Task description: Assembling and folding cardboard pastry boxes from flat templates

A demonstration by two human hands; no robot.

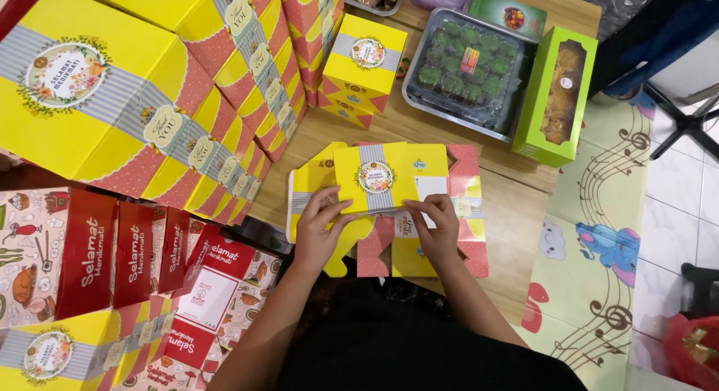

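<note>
Fingers of the left hand [318, 230] and right hand [438, 226] pinch the flat yellow box [386, 192]. Uneven pressure could crease a flap, or the box may slide on the bench [517, 211].

A single camera sits on the person's head and looks almost straight down, close over a wooden table [419, 132]. The left hand [318, 230] and right hand [438, 228] fall near the middle of the view, forearms rising from the bottom edge. Stacked boxes [150, 99] crowd the left side; floor tiles [685, 189] show far right, perhaps slightly bent by the lens
</note>
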